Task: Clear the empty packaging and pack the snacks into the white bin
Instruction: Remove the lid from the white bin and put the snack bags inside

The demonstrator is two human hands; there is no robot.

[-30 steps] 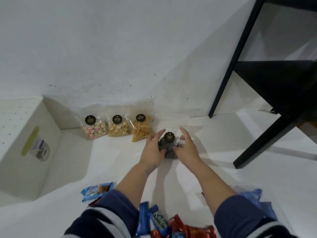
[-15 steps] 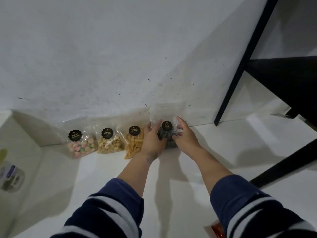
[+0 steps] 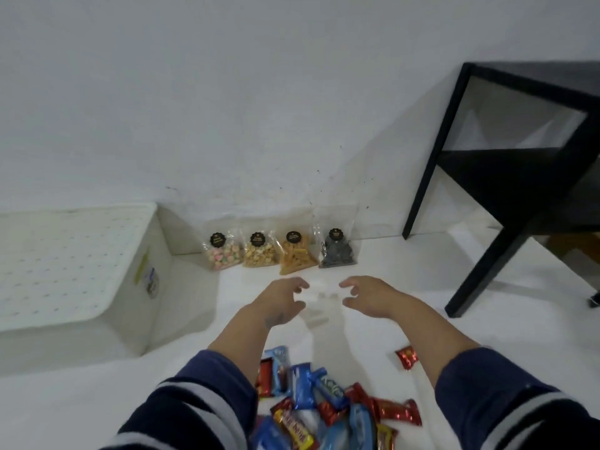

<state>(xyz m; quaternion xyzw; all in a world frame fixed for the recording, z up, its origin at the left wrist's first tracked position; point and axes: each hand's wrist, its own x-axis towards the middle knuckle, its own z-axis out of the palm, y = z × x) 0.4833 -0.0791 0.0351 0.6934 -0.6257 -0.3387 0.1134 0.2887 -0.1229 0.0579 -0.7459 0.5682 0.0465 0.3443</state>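
Several clear snack bags stand in a row against the white wall: pastel puffs (image 3: 223, 251), pale nuts (image 3: 258, 251), orange sticks (image 3: 296, 253) and a dark snack bag (image 3: 337, 250) at the right end. My left hand (image 3: 281, 302) and my right hand (image 3: 367, 295) hover over the floor in front of the row, fingers loosely curled, holding nothing. The white bin (image 3: 147, 289) sits at the left, its perforated surface facing up. A pile of red and blue wrapped bars (image 3: 321, 404) lies near my sleeves.
A black table frame (image 3: 477, 274) stands at the right with legs on the floor. One red wrapper (image 3: 406, 357) lies apart beside my right forearm. White floor lies between the bin and the table leg.
Both hands let go of the dark snack bag, which now stands against the wall at the row's right end. The hands have pulled back toward me.
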